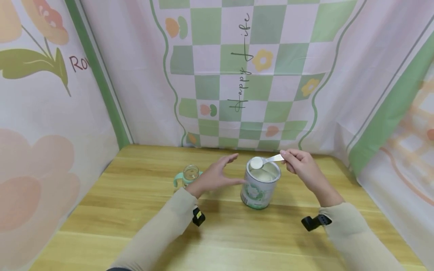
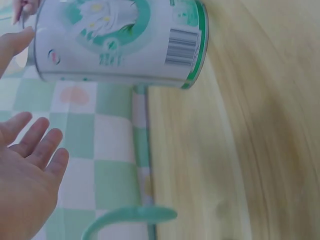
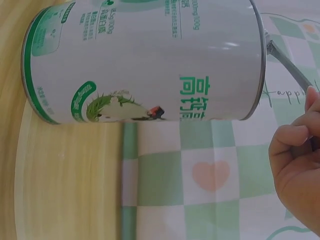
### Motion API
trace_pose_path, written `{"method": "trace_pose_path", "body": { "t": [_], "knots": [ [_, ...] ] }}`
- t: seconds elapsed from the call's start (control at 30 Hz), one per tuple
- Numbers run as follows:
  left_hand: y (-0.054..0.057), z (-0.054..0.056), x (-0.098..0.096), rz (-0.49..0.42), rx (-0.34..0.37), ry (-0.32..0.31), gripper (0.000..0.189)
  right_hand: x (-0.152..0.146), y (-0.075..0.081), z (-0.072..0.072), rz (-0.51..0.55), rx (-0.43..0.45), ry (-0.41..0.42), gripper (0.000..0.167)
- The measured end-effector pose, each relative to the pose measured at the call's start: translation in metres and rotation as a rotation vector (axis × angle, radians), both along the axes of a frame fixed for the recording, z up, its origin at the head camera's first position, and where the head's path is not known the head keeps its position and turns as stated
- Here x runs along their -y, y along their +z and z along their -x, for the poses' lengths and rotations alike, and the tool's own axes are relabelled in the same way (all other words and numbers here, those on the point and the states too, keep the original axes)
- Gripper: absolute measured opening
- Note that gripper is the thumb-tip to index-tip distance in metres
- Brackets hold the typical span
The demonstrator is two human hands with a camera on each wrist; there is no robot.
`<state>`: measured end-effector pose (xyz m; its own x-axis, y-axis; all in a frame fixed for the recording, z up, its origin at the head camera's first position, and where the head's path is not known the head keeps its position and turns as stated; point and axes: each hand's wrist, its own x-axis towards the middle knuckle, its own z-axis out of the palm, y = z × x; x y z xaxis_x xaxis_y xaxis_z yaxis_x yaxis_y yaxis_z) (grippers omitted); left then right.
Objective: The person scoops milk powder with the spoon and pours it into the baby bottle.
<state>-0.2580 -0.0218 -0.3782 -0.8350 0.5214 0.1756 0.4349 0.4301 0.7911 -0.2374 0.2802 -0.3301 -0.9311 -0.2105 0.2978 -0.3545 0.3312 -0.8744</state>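
Observation:
A white and green milk powder can [image 1: 258, 194] stands upright on the table with its top off and pale powder inside. My right hand [image 1: 303, 169] pinches the handle of a scoop [image 1: 274, 158], whose bowl, heaped with white powder, is over the can's mouth. In the right wrist view the scoop handle [image 3: 290, 65] passes the can's rim. My left hand [image 1: 217, 175] is at the can's left side, fingers spread and thumb near the rim, holding nothing. Behind the left wrist is a clear baby bottle [image 1: 191, 172] without a cap, partly hidden, with mint green handles [image 1: 177, 179].
The wooden table [image 1: 217, 241] ends at a hanging checked cloth [image 1: 234, 86] at the back. More printed cloth [image 1: 40, 158] hangs on the left, and a green-edged curtain [image 1: 383, 124] on the right.

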Motion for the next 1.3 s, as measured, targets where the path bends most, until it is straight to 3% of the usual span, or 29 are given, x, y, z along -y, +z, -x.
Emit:
{"method": "trace_pose_path", "body": {
  "t": [0.4,0.73,1.03,1.3],
  "knots": [
    [0.014,0.000,0.031,-0.008,-0.055,0.020,0.085,0.022,0.004,0.003,0.014,0.020,0.045,0.041],
    [0.019,-0.001,0.057,-0.005,-0.097,0.104,0.083,0.049,0.005,0.006,0.005,0.021,0.072,0.042],
    [0.010,-0.002,0.091,-0.013,-0.079,0.121,0.083,0.073,0.005,0.008,-0.003,0.011,0.080,0.043],
    [-0.005,-0.005,0.114,-0.037,-0.041,0.151,0.083,0.094,0.005,0.008,-0.007,0.014,0.096,0.037]
  ]
}}
